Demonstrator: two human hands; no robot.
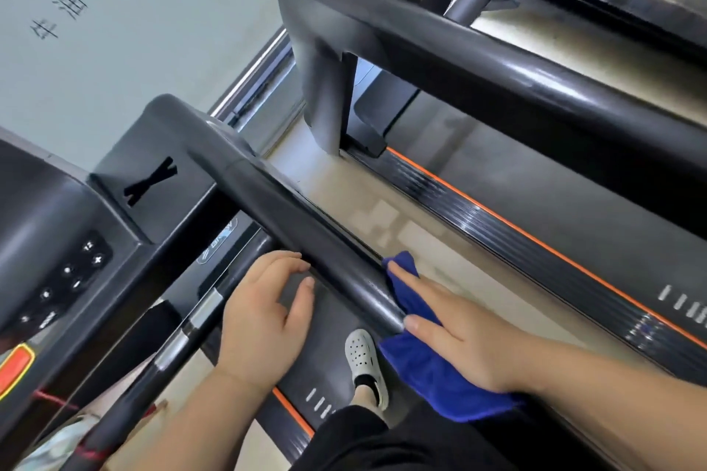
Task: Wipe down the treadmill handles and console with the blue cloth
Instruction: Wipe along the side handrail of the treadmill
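Note:
A black treadmill side handle [306, 226] runs diagonally from the console [57, 241] at the left down to its end near centre. My right hand [455, 333] presses the blue cloth [428, 367] flat against the outer side of the handle's end, fingers stretched along the bar. My left hand [264, 314] sits on the inner side of the same handle, fingers spread and curled onto the bar, holding nothing. The console shows small round buttons and a red-orange stop button [13, 367] at the far left.
A second treadmill's handle [497, 73] and upright [325, 88] cross the upper right. Its orange-trimmed side rail [516, 241] lies beyond pale floor. A thin inner grip bar [180, 336] slants lower left. My white-shoed foot [365, 363] stands on the belt.

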